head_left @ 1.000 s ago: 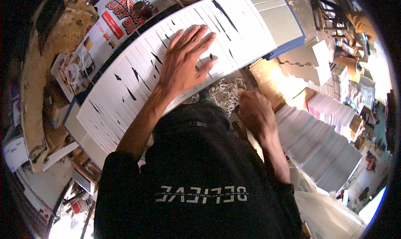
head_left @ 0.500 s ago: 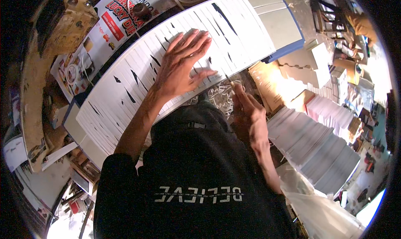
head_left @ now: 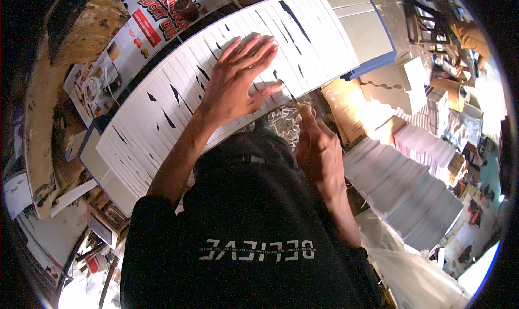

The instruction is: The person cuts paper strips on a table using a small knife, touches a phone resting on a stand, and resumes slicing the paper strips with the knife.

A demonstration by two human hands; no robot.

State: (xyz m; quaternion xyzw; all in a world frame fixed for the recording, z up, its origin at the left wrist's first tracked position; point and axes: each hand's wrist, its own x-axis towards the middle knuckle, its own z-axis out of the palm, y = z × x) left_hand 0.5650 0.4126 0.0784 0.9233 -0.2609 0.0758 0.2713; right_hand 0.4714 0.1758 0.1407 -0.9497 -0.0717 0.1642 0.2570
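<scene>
A long row of overlapping white paper sheets [head_left: 162, 101] lies fanned across the board in front of me, with dark gaps between some of them. My left hand [head_left: 235, 79] presses flat on the sheets, fingers spread. My right hand [head_left: 319, 152] is closed around a thin stick-like tool [head_left: 292, 95] whose tip touches the near edge of the sheets by my left thumb. What kind of tool it is I cannot tell. A tangle of pale paper scraps [head_left: 286, 122] lies just under the tool.
Tall stacks of white sheets [head_left: 405, 184] stand at my right. Brown cardboard pieces [head_left: 357, 111] and a grey board with a blue edge [head_left: 367, 30] lie beyond them. A printed poster [head_left: 135, 33] lies at the far left. My dark shirt [head_left: 248, 238] fills the lower middle.
My right hand has moved up and left from beside the stacks until the tool reached the edge of the fanned sheets. My left hand has stayed pressed on the sheets.
</scene>
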